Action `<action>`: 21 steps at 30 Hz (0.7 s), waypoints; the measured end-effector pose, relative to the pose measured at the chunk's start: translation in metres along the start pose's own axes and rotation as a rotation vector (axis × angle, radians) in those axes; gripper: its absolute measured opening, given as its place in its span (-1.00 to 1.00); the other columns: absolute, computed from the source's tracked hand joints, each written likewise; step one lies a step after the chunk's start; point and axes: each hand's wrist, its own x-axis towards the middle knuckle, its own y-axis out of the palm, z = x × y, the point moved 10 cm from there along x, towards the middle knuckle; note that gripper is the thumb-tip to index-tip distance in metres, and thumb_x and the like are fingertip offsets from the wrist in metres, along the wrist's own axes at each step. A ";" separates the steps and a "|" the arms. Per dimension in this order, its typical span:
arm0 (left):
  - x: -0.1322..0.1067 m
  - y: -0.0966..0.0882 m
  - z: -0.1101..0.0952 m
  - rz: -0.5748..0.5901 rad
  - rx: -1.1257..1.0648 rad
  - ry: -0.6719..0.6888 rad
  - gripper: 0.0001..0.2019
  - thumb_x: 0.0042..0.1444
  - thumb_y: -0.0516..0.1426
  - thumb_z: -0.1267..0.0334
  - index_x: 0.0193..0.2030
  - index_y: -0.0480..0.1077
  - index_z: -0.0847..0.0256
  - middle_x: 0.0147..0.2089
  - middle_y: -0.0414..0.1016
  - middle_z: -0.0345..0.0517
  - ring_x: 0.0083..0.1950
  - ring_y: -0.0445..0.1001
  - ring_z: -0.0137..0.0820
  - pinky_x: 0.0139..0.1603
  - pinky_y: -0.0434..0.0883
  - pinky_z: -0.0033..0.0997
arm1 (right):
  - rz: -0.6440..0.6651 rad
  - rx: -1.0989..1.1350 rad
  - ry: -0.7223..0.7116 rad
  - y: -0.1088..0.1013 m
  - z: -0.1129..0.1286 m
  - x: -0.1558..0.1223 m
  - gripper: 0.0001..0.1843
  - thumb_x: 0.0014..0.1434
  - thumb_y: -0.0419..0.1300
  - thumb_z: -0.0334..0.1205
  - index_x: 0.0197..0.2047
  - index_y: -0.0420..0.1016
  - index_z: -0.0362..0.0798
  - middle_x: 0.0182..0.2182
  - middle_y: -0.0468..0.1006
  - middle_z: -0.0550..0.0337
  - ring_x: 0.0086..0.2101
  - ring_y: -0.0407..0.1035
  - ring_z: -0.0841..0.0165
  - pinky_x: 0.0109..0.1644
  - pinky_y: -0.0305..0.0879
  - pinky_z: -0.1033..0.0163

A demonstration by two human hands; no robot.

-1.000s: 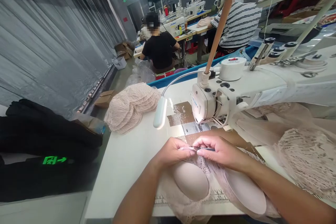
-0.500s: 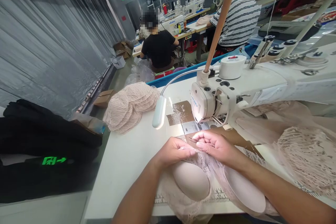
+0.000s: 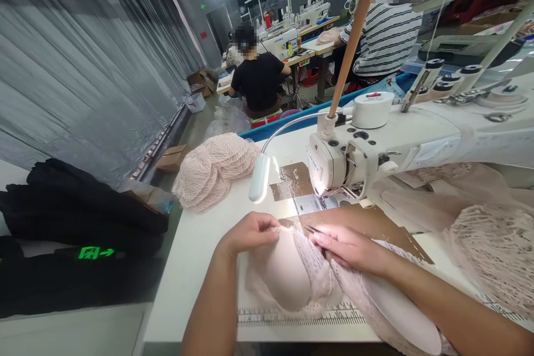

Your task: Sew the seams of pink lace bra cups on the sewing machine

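Note:
A pale pink lace bra with moulded cups point(image 3: 283, 275) lies on the white sewing table in front of me. My left hand point(image 3: 252, 232) is closed, pinching the upper edge of the left cup between thumb and fingers. Closed around slim dark tweezers point(image 3: 311, 230), my right hand point(image 3: 348, 247) rests over the lace between the two cups. The tweezers' tips point left, towards the left cup's lace edge. Just beyond the hands is the lit needle area of a white sewing machine point(image 3: 334, 164). My right forearm partly covers the right cup point(image 3: 403, 306).
A stack of lace cups point(image 3: 217, 169) stands at the table's back left. A small lamp point(image 3: 259, 178) hangs beside the machine head. More lace pieces point(image 3: 492, 239) lie at right. A printed ruler point(image 3: 292, 317) runs along the front edge. Two people sit at machines further back.
My left hand has moved left and drawn the left cup's edge with it, so the hands are further apart. My right hand has shifted slightly right and down, still holding the tweezers.

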 end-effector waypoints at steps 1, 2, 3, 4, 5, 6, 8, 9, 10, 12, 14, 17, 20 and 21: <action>0.001 0.002 -0.002 -0.010 -0.011 0.011 -0.77 0.04 0.23 0.15 -0.30 0.47 0.30 -0.33 0.42 -0.14 -0.29 0.34 -0.44 -0.24 0.25 -0.50 | -0.048 0.034 0.021 -0.003 -0.001 0.000 -0.53 0.24 -0.06 0.19 -0.34 0.34 -0.06 -0.47 0.37 0.23 -0.61 0.10 0.49 -0.55 0.04 0.31; 0.002 0.005 -0.003 -0.017 -0.021 0.017 -0.77 0.04 0.23 0.14 -0.30 0.47 0.30 -0.33 0.42 -0.15 -0.29 0.34 -0.44 -0.24 0.24 -0.50 | -0.084 0.046 0.026 -0.005 0.000 0.001 -0.54 0.22 -0.02 0.19 -0.29 0.36 -0.07 -0.45 0.38 0.23 -0.60 0.11 0.49 -0.55 0.06 0.31; 0.003 0.009 -0.004 -0.021 -0.027 0.021 -0.77 0.04 0.23 0.14 -0.29 0.47 0.29 -0.33 0.43 -0.15 -0.29 0.34 -0.44 -0.25 0.24 -0.50 | -0.110 0.035 0.013 -0.005 0.003 0.001 -0.57 0.20 0.03 0.16 -0.28 0.36 -0.07 -0.45 0.37 0.24 -0.57 0.14 0.47 -0.52 0.09 0.31; 0.005 0.013 -0.004 -0.021 -0.031 0.022 -0.77 0.04 0.23 0.14 -0.29 0.47 0.29 -0.32 0.43 -0.15 -0.29 0.33 -0.44 -0.26 0.24 -0.51 | -0.132 0.009 -0.015 -0.006 0.007 0.001 -0.62 0.18 0.08 0.12 -0.31 0.36 -0.07 -0.46 0.35 0.25 -0.52 0.17 0.44 -0.46 0.13 0.31; 0.007 0.018 -0.003 -0.017 -0.039 0.017 -0.76 0.04 0.24 0.13 -0.29 0.47 0.29 -0.33 0.42 -0.15 -0.30 0.33 -0.44 -0.27 0.24 -0.51 | -0.155 -0.027 -0.045 -0.007 0.011 0.001 -0.66 0.17 0.11 0.07 -0.36 0.35 -0.06 -0.48 0.32 0.26 -0.47 0.19 0.41 -0.40 0.15 0.30; 0.009 0.022 -0.002 -0.012 -0.053 0.010 -0.75 0.01 0.25 0.14 -0.28 0.46 0.29 -0.33 0.42 -0.16 -0.31 0.33 -0.45 -0.28 0.24 -0.51 | -0.179 -0.061 -0.064 -0.009 0.013 0.000 -0.69 0.17 0.12 0.02 -0.41 0.32 -0.05 -0.49 0.31 0.27 -0.43 0.20 0.39 -0.36 0.16 0.28; 0.013 0.029 -0.001 -0.011 -0.080 -0.005 -0.71 -0.06 0.30 0.16 -0.23 0.45 0.28 -0.34 0.40 -0.18 -0.33 0.31 -0.46 -0.30 0.24 -0.52 | -0.224 -0.107 -0.080 -0.012 0.016 -0.002 -0.70 0.19 0.10 -0.03 -0.46 0.29 -0.05 -0.50 0.29 0.27 -0.42 0.20 0.37 -0.34 0.16 0.27; 0.014 0.032 0.000 -0.017 -0.082 -0.009 -0.67 -0.10 0.32 0.17 -0.21 0.45 0.27 -0.33 0.39 -0.19 -0.33 0.31 -0.46 -0.31 0.24 -0.53 | -0.232 -0.115 -0.080 -0.012 0.016 -0.002 -0.71 0.20 0.09 -0.05 -0.46 0.29 -0.05 -0.50 0.29 0.27 -0.42 0.20 0.36 -0.35 0.16 0.26; 0.016 0.034 0.000 -0.027 -0.078 -0.010 -0.64 -0.13 0.34 0.19 -0.19 0.45 0.26 -0.33 0.39 -0.19 -0.33 0.30 -0.46 -0.32 0.24 -0.53 | -0.233 -0.116 -0.081 -0.013 0.017 -0.003 -0.72 0.20 0.08 -0.05 -0.45 0.30 -0.05 -0.51 0.29 0.27 -0.42 0.20 0.36 -0.36 0.16 0.25; 0.018 0.038 0.000 -0.041 -0.063 -0.017 -0.64 -0.14 0.34 0.19 -0.19 0.46 0.27 -0.33 0.39 -0.18 -0.34 0.29 -0.47 -0.33 0.23 -0.53 | -0.217 -0.105 -0.090 -0.012 0.018 -0.003 -0.73 0.21 0.08 -0.06 -0.41 0.35 -0.06 -0.47 0.35 0.24 -0.39 0.25 0.33 -0.32 0.20 0.23; 0.020 0.042 0.004 -0.046 -0.084 -0.044 -0.67 -0.12 0.33 0.14 -0.24 0.49 0.30 -0.36 0.40 -0.17 -0.35 0.29 -0.47 -0.35 0.24 -0.53 | -0.212 -0.065 -0.102 -0.014 0.020 -0.004 -0.74 0.21 0.08 -0.04 -0.33 0.40 -0.05 -0.39 0.43 0.18 -0.32 0.32 0.28 -0.23 0.26 0.18; 0.021 0.045 0.009 -0.052 -0.171 -0.077 -0.64 -0.12 0.33 0.08 -0.28 0.51 0.33 -0.38 0.43 -0.13 -0.36 0.32 -0.43 -0.33 0.28 -0.49 | -0.217 0.047 -0.135 -0.017 0.020 -0.005 -0.67 0.22 0.08 0.03 -0.14 0.41 -0.05 -0.23 0.50 0.08 -0.19 0.38 0.20 -0.10 0.31 0.11; 0.021 0.045 0.011 -0.065 -0.249 -0.082 -0.62 -0.13 0.33 0.06 -0.28 0.53 0.35 -0.38 0.46 -0.08 -0.36 0.35 -0.41 -0.33 0.31 -0.45 | -0.241 0.132 -0.099 -0.022 0.010 -0.006 -0.53 0.24 0.00 0.14 -0.04 0.39 -0.07 -0.33 0.48 0.11 -0.37 0.38 0.28 -0.28 0.34 0.17; 0.021 0.044 0.011 -0.074 -0.262 -0.085 -0.62 -0.14 0.34 0.06 -0.29 0.54 0.36 -0.40 0.46 -0.08 -0.38 0.35 -0.41 -0.35 0.30 -0.45 | -0.258 0.143 -0.076 -0.024 0.006 -0.006 -0.50 0.23 -0.01 0.17 -0.03 0.40 -0.07 -0.40 0.45 0.14 -0.45 0.34 0.32 -0.35 0.32 0.19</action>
